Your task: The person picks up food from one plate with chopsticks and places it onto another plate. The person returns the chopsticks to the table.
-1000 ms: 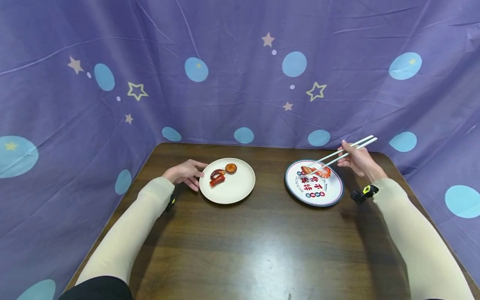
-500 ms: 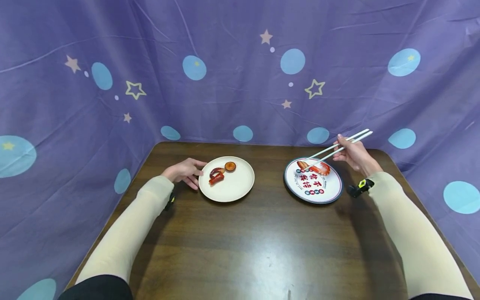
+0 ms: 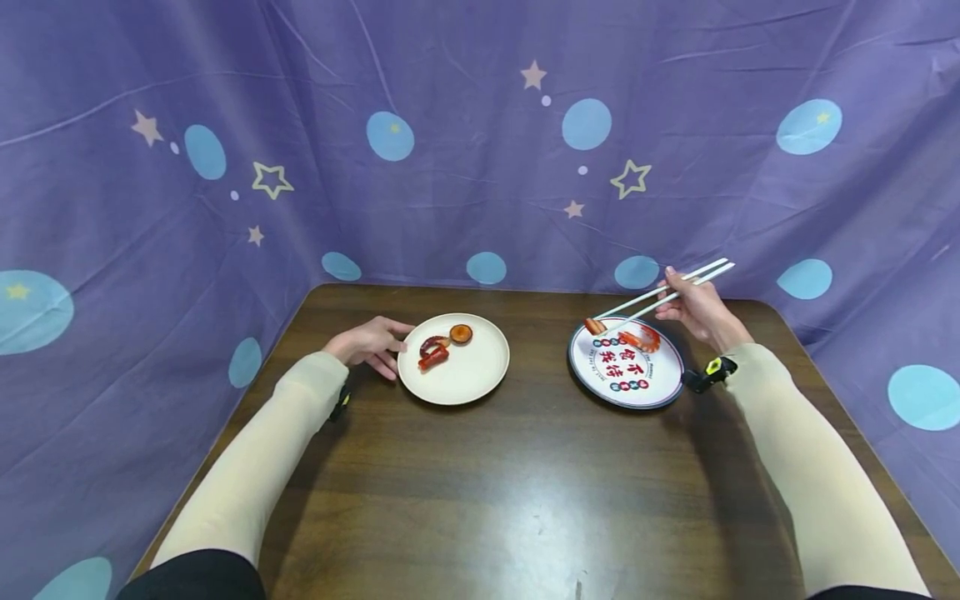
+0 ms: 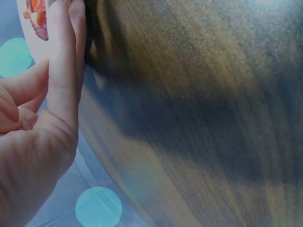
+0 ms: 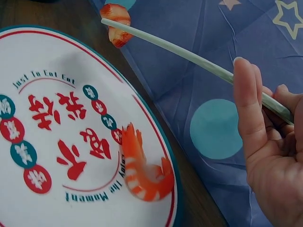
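The right hand (image 3: 703, 315) pinches the pale chopsticks (image 5: 184, 54), and at their tips is a small reddish-brown food piece (image 3: 594, 326). This piece is at the far left rim of the printed plate (image 3: 660, 371); its exact height above it I cannot tell. On the same plate lies the curled shrimp (image 5: 134, 168). The left hand (image 3: 367, 342) is with fingers extended, touching the rim of the cream plate (image 3: 480, 367), where the round brown piece (image 3: 461, 334), the red piece (image 3: 433, 359) and the curved tentacle (image 3: 429, 343) lie close together
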`<action>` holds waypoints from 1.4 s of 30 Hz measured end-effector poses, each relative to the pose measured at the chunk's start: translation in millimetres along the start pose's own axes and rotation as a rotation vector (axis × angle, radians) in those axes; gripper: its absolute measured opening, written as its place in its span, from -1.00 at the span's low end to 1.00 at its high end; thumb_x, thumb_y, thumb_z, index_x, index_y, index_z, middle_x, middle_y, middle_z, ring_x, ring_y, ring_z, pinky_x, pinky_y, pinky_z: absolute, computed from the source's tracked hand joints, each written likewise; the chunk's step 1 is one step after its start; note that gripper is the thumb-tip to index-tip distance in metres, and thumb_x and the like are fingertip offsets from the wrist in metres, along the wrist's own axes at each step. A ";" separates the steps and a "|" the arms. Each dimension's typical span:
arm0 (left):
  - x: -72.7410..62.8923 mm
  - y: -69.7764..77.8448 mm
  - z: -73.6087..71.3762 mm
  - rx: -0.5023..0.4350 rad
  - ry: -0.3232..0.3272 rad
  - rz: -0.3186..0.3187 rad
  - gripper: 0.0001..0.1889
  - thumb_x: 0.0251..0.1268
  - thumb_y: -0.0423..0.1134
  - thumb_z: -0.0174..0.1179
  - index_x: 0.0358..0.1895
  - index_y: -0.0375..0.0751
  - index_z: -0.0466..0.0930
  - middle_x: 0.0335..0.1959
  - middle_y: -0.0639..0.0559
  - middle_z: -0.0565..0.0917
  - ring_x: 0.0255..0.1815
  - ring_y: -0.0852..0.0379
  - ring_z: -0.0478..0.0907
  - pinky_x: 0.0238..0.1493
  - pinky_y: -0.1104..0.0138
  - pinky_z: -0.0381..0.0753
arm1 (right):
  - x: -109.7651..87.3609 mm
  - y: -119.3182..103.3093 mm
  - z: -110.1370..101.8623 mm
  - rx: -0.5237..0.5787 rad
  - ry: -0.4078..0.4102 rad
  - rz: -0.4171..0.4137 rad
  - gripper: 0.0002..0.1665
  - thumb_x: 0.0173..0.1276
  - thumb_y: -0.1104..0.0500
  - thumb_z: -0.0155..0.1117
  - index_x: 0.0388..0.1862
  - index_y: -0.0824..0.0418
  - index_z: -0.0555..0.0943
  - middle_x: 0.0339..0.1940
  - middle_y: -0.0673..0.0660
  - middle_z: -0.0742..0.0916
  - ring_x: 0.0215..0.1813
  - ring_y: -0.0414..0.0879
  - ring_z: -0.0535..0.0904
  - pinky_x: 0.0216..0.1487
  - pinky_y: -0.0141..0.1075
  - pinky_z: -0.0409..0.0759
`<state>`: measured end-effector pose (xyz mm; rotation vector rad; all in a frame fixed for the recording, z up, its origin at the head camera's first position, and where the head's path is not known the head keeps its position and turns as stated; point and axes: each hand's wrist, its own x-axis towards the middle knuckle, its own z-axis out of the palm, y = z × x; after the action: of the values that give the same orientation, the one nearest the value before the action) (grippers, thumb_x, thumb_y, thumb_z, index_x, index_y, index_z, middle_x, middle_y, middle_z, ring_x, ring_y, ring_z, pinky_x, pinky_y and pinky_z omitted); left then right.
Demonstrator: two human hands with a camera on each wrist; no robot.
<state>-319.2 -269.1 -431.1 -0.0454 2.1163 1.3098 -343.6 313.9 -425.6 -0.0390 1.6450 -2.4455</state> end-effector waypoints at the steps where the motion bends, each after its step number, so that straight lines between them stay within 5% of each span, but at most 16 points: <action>1: 0.1 0.0 0.1 -0.003 0.002 -0.002 -0.35 0.67 -0.48 -0.05 0.71 -0.27 0.02 0.30 -0.56 0.49 -0.41 -0.09 0.77 -0.24 0.06 0.90 | 0.6 0.5 1.5 0.006 -0.004 -0.001 -0.55 0.75 0.10 0.01 -0.28 0.35 0.66 -0.51 0.14 0.70 -0.58 -0.07 0.72 -0.48 -0.26 0.84; 42: -3.8 1.1 -0.2 -0.001 -0.005 0.005 -0.36 0.68 -0.48 -0.06 0.71 -0.26 0.03 0.36 -0.57 0.44 -0.40 -0.09 0.78 -0.25 0.06 0.90 | 29.3 17.4 63.0 -0.017 -0.074 -0.013 -0.58 0.75 0.11 0.01 -0.26 0.37 0.60 -0.49 0.15 0.65 -0.61 -0.08 0.70 -0.48 -0.24 0.84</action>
<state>-316.7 -269.9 -428.2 -0.0374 2.1133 1.3124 -361.6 244.8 -420.1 -0.1408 1.6389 -2.4093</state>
